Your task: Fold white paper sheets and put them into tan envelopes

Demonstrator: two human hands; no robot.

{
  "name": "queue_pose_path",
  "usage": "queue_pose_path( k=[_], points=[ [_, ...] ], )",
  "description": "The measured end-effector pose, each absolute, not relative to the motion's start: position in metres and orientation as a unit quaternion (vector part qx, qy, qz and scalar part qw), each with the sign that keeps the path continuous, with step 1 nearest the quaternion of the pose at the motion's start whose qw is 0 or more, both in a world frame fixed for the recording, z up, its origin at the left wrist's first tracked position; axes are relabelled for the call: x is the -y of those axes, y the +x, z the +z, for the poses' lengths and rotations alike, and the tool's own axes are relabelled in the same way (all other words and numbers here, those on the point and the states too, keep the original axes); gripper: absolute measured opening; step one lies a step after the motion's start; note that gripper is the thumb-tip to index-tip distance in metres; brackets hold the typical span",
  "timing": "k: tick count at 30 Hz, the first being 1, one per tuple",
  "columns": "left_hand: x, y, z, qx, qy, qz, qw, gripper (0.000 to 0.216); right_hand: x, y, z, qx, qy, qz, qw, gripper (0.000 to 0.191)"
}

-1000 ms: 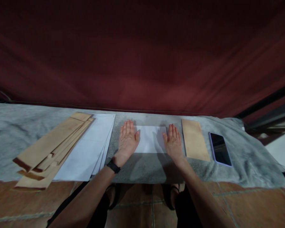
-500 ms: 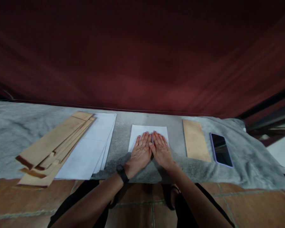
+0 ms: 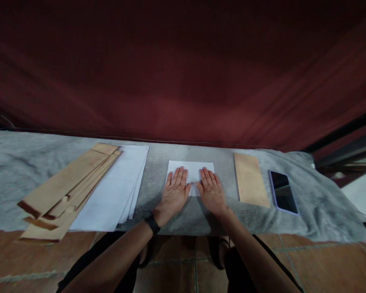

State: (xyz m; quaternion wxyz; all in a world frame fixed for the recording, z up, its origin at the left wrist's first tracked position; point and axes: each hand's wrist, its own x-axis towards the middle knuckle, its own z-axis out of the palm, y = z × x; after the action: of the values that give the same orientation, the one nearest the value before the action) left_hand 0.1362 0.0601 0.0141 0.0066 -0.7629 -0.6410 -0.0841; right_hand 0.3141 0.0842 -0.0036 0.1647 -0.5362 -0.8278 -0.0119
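A folded white sheet of paper lies on the grey cloth in front of me. My left hand lies flat on the sheet's left half, fingers stretched out and open. My right hand presses flat on its right half, open too. A small gap shows between the two hands. A black band sits on my left wrist.
A stack of white sheets lies to the left, with several brown envelopes fanned over it. To the right lie a single brown envelope and a phone. A dark red curtain hangs behind.
My hands were apart at the sheet's two ends, came together at its middle, and have now slid slightly apart again, staying flat on the paper.
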Motion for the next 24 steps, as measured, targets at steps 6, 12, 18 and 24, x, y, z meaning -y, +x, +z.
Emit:
queue_pose_path(
  k=[6,12,18,24],
  points=[
    [-0.065,0.127,0.015,0.668,-0.739,-0.085,-0.001,0.059,-0.087,0.319,-0.004,0.823,-0.542,-0.024,0.171,0.057],
    [-0.07,0.118,0.017,0.689,-0.719,-0.088,0.009,0.061,-0.091,0.324,-0.006,0.819,-0.547,-0.037,0.169,0.057],
    [-0.077,0.107,0.015,0.709,-0.701,-0.072,0.02,0.063,-0.097,0.332,-0.007,0.806,-0.569,-0.045,0.158,0.058],
    [-0.09,0.097,0.018,0.722,-0.688,-0.07,0.008,0.061,-0.103,0.341,-0.009,0.788,-0.595,-0.048,0.153,0.059]
  ],
)
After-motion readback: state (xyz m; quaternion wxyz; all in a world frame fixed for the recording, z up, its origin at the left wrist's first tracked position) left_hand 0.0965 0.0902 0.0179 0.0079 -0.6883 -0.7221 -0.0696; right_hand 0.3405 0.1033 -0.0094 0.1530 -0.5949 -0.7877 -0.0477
